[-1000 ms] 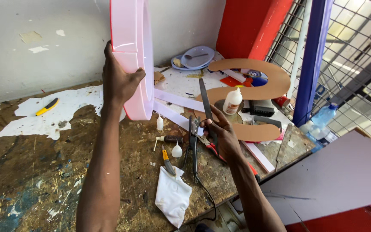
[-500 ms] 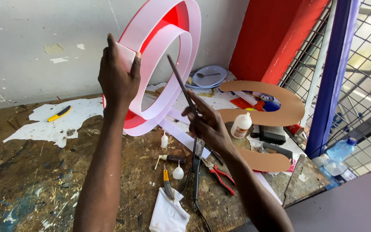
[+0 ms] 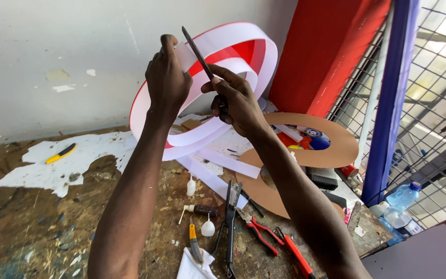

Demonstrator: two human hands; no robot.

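Curved white strip (image 3: 202, 129) between left-hand fingers (image 3: 167, 57), file (image 3: 198, 51) alongside.

Bright, even daylight enters through the right-hand grille (image 3: 434, 103); focus sharp throughout.

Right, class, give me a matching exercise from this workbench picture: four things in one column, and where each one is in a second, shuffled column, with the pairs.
Things:
1. white and red curved piece
2. thin dark blade
3. yellow utility knife
4. plastic water bottle

Places:
A. by the wire grille, far right
B. held up by the left hand
C. on the white patch of bench, left
D. in the right hand

Pairs: 1-B, 2-D, 3-C, 4-A
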